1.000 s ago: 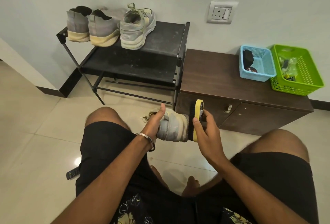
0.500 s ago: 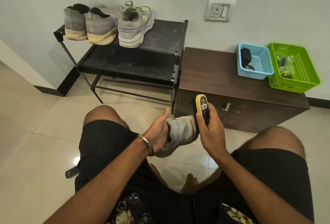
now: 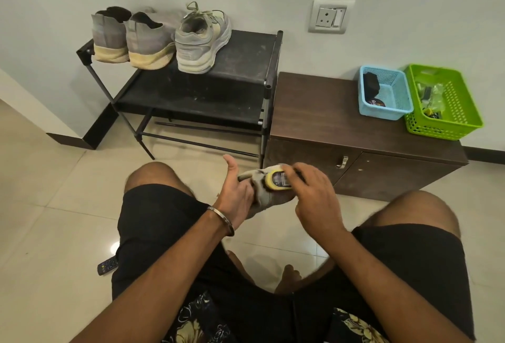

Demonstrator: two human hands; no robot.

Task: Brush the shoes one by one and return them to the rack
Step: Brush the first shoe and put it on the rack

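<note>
A second ago I held the brush [image 3: 277, 181] on edge against the shoe's side; now my right hand [image 3: 314, 195] has laid it flat over the top of the grey shoe [image 3: 263, 195], grip curled around it. My left hand [image 3: 237, 195] steadies the shoe, thumb raised. I judge brushing is midway; three shoes sit on the rack [image 3: 240, 69].

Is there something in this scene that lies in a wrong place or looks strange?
Yes, one thing: a remote control lies on the floor tiles beside the person's left thigh, an odd spot where it could be stepped on. The three shoes on the rack stand upright, and the two baskets sit straight on the cabinet.
</note>
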